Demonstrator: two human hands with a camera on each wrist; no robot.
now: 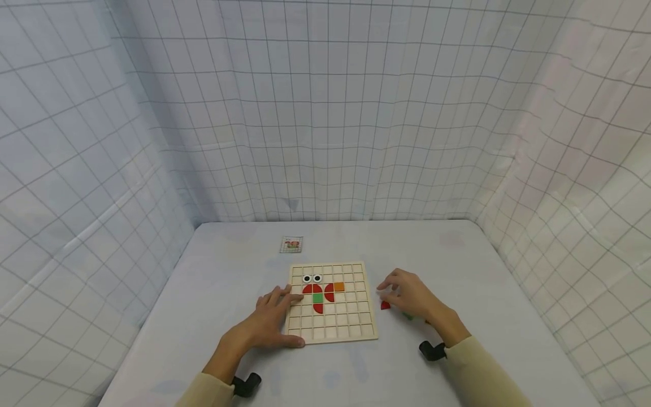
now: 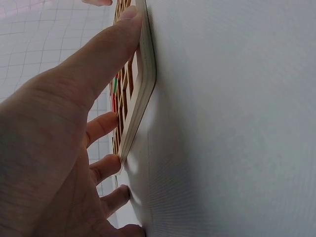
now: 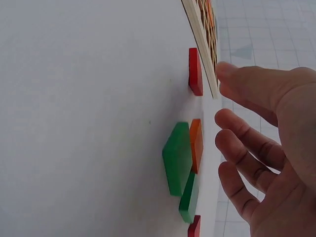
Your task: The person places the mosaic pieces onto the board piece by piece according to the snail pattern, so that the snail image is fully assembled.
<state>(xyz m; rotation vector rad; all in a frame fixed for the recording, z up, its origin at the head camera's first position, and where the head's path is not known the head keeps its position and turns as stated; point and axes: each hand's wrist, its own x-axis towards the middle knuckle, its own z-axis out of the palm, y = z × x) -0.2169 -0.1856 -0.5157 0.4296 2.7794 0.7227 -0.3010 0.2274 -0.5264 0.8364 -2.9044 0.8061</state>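
Note:
A wooden grid board [image 1: 351, 330] lies on the table. Set in its cells are two eye pieces [image 1: 307, 278], several red curved pieces [image 1: 318, 308], a green square [image 1: 317, 298] and an orange square [image 1: 339, 286]. My left hand [image 1: 269, 325] rests spread along the board's left side, the thumb [image 2: 111, 47] on its near edge and fingers on the left rim. Right of the board, my right hand [image 1: 409, 294] hovers with loosely bent fingers, nothing visible in them. Below it lie a red piece [image 3: 195, 71], an orange piece [image 3: 196, 145] and green pieces [image 3: 177, 158].
Behind the board, toward the back of the white table [image 1: 407, 243], lies a small picture card [image 1: 291, 245] with a coloured figure on a grid. Another red piece [image 3: 194, 227] shows at the bottom of the right wrist view. Gridded white curtains [image 1: 325, 141] enclose the back and sides.

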